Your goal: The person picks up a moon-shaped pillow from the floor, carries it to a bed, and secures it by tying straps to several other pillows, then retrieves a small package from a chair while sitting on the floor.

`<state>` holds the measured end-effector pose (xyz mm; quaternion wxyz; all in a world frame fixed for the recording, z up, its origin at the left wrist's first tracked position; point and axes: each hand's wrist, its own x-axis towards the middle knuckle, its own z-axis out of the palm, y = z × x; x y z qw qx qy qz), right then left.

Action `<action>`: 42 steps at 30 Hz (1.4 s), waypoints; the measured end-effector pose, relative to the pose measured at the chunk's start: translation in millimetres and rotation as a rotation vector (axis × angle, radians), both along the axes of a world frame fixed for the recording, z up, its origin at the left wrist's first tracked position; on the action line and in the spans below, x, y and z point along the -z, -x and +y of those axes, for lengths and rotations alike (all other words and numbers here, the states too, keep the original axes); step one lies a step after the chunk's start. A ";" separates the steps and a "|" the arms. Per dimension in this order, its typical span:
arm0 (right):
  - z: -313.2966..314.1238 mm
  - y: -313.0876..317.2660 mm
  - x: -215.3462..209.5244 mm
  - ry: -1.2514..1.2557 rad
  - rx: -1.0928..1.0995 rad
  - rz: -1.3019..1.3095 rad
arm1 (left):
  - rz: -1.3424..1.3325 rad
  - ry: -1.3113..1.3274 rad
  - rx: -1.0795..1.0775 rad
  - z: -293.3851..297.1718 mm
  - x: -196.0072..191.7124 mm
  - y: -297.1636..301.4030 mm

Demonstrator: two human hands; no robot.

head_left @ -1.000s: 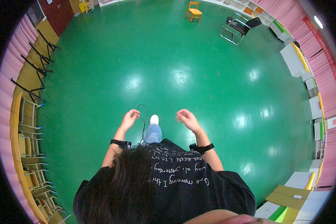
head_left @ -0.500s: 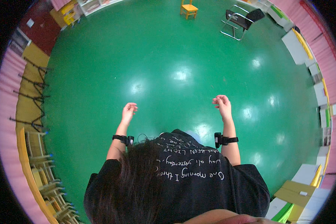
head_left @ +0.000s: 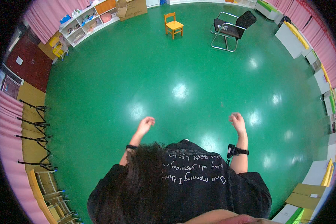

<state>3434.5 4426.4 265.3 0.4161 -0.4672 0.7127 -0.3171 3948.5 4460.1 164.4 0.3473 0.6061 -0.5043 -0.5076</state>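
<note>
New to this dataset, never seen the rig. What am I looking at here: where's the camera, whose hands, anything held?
There is no machine: this is a person seen from a wide fisheye camera worn on their own head, looking down. That is why the room bends into a circle and their hair and black shirt fill the bottom.

The left hand and right hand are raised in front of the body, fingers loosely curled, and neither holds anything. Each wrist wears a black band; the right one shows clearly.

Below is a shiny green floor. Far off stand a small yellow chair, a black office chair and white shelves along pink curtains.
</note>
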 end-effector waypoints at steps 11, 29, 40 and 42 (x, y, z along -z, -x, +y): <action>-257.8 -46.8 3.1 -0.091 -0.328 -0.041 | -0.118 -0.129 -0.084 -235.0 33.7 -52.3; -672.0 -51.4 -19.7 -0.062 -0.255 -0.138 | -0.045 -0.001 0.355 -777.4 6.5 14.6; -977.2 61.4 -7.6 0.059 0.061 -0.170 | -0.077 -0.104 0.288 -1041.4 -11.2 53.9; -1034.1 61.6 -12.8 0.037 0.031 -0.146 | -0.041 -0.021 0.073 -1080.8 -11.2 55.7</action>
